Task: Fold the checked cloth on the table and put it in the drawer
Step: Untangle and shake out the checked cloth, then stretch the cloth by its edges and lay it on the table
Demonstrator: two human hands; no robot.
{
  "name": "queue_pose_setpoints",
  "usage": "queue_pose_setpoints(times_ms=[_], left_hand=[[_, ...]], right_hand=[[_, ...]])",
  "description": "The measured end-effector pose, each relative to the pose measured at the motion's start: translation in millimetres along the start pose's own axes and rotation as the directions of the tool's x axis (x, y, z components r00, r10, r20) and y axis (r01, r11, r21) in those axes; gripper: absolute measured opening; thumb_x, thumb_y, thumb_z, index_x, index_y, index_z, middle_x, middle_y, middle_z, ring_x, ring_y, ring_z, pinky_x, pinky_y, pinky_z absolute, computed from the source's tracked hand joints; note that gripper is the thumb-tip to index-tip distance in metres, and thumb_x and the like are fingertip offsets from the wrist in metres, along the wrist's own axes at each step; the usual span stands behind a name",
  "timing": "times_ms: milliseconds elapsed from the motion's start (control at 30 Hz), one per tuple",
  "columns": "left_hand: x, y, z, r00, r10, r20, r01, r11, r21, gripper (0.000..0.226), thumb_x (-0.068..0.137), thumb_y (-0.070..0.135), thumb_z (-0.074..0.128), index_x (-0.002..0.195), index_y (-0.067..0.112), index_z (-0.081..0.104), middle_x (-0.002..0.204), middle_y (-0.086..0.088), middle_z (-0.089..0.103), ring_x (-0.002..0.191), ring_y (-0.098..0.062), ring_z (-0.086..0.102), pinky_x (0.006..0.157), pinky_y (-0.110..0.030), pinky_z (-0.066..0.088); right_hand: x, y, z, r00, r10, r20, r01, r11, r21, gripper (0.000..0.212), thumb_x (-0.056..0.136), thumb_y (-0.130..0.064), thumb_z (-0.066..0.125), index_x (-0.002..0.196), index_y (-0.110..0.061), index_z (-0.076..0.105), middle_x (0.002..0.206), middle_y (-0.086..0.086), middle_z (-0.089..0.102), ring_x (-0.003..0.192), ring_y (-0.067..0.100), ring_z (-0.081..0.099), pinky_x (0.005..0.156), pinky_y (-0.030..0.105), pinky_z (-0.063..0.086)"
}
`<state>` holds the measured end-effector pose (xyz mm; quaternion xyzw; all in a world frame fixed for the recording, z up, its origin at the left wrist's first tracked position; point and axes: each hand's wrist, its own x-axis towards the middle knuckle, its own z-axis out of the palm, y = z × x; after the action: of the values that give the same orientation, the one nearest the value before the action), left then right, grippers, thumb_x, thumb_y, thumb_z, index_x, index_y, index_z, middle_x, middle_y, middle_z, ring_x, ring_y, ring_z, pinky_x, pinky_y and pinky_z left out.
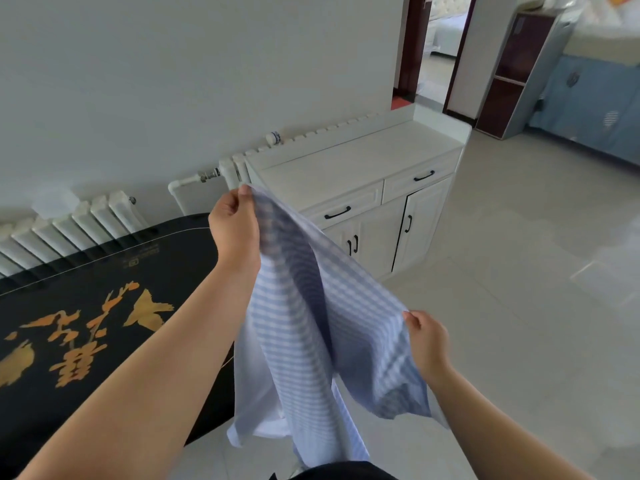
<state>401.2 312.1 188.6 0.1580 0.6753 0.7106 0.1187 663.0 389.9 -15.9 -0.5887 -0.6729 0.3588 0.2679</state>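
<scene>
1. Left hand pinches the checked cloth at its top corner, held high.
2. Right hand grips the opposite edge, lower down.
3. Cloth hangs in the air beside the black table, past its right edge.

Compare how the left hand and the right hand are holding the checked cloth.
The left hand is raised high and far out, near the black table; the right hand sits lower and closer to the body, over the floor. The left hand pinches the top corner of the checked cloth; the right hand pinches a lower edge at the side. Both hands hold the cloth off the table, hanging unfolded between them.
</scene>
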Motion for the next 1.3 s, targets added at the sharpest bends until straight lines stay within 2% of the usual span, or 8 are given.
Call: queue_pose_setpoints(times_ms=[167, 267, 400, 533, 800, 900, 1033, 1300], left_hand=[[48.2, -3.4, 1.2, 0.998, -0.003, -0.062, 0.01, 0.994, 0.112, 0.028, 0.098, 0.031, 0.048, 0.078, 0.017, 0.062, 0.065, 0.009, 0.049, 0.066, -0.006, 0.045, 0.06, -0.018, 0.038], [71.2, 8.3, 3.8, 0.998, 0.008, -0.068, 0.004, 0.985, 0.171, 0.027, 0.099, 0.025, 0.047, 0.108, 0.011, 0.068, 0.085, 0.005, 0.059, 0.082, -0.011, 0.054, 0.071, -0.02, 0.041], [89.0, 38.1, 12.7, 0.999, 0.016, -0.029, -0.01, 0.978, 0.209, 0.027, 0.099, 0.032, 0.048, 0.115, 0.018, 0.064, 0.103, -0.002, 0.061, 0.097, -0.017, 0.055, 0.081, -0.023, 0.04], [109.5, 54.8, 31.4, 0.994, -0.005, 0.111, -0.007, 0.994, 0.113, 0.03, 0.093, 0.036, 0.058, 0.111, 0.014, 0.068, 0.107, -0.008, 0.067, 0.1, -0.025, 0.063, 0.094, -0.037, 0.052], [111.4, 38.6, 62.3, 0.97, -0.032, 0.24, -0.018, 0.979, 0.205, 0.037, 0.09, 0.036, 0.063, 0.112, 0.007, 0.068, 0.117, -0.015, 0.065, 0.107, -0.032, 0.061, 0.098, -0.041, 0.05], [94.7, 47.5, 71.5, 0.978, 0.021, 0.206, -0.068, 0.972, 0.227, 0.034, 0.095, 0.033, 0.056, 0.112, 0.007, 0.067, 0.105, -0.005, 0.06, 0.1, -0.023, 0.055, 0.087, -0.029, 0.045], [87.8, 54.1, 83.1, 0.978, 0.086, 0.188, -0.127, 0.968, 0.215, 0.034, 0.098, 0.032, 0.05, 0.106, 0.004, 0.067, 0.095, -0.007, 0.059, 0.093, -0.023, 0.056, 0.077, -0.027, 0.04], [76.5, 52.9, 94.7, 0.964, 0.175, 0.198, -0.22, 0.947, 0.235, 0.027, 0.099, 0.02, 0.045, 0.105, 0.004, 0.066, 0.107, -0.02, 0.066, 0.083, -0.018, 0.051, 0.071, -0.028, 0.041]], right_hand=[[73.4, -68.0, -67.7, 0.976, -0.116, -0.185, 0.117, 0.993, -0.005, 0.028, 0.089, -0.021, 0.057, 0.081, 0.003, 0.069, 0.079, 0.022, 0.066, 0.076, 0.03, 0.058, 0.065, 0.031, 0.034], [101.4, -122.1, -115.2, 0.918, -0.284, -0.277, 0.261, 0.958, -0.116, 0.028, 0.09, -0.024, 0.055, 0.08, -0.002, 0.068, 0.084, 0.014, 0.065, 0.077, 0.028, 0.056, 0.064, 0.029, 0.034], [115.8, -180.8, -161.4, 0.856, -0.435, -0.277, 0.376, 0.894, -0.242, 0.031, 0.092, -0.022, 0.053, 0.07, -0.001, 0.059, 0.067, 0.001, 0.051, 0.064, 0.021, 0.047, 0.057, 0.029, 0.032], [127.1, -196.7, -191.9, 0.88, -0.406, -0.245, 0.331, 0.896, -0.297, 0.039, 0.088, -0.015, 0.049, 0.05, -0.013, 0.041, 0.049, 0.0, 0.039, 0.05, 0.019, 0.038, 0.049, 0.029, 0.033], [121.1, -159.5, -217.3, 0.932, -0.315, -0.177, 0.261, 0.926, -0.272, 0.026, 0.09, -0.014, 0.054, 0.067, -0.004, 0.062, 0.066, -0.004, 0.057, 0.065, 0.018, 0.054, 0.057, 0.025, 0.038], [121.1, -151.2, -223.0, 0.929, -0.33, -0.166, 0.287, 0.929, -0.235, 0.016, 0.088, -0.011, 0.058, 0.075, -0.014, 0.066, 0.077, -0.003, 0.063, 0.078, 0.019, 0.059, 0.068, 0.026, 0.04], [120.3, -146.3, -231.5, 0.942, -0.306, -0.135, 0.272, 0.936, -0.225, 0.01, 0.087, -0.017, 0.064, 0.086, -0.018, 0.054, 0.082, 0.001, 0.06, 0.075, 0.022, 0.057, 0.058, 0.024, 0.04], [123.2, -137.0, -233.8, 0.969, -0.241, -0.047, 0.179, 0.824, -0.537, 0.02, 0.092, -0.011, 0.05, 0.087, -0.006, 0.069, 0.088, 0.009, 0.066, 0.081, 0.024, 0.056, 0.071, 0.03, 0.043]])
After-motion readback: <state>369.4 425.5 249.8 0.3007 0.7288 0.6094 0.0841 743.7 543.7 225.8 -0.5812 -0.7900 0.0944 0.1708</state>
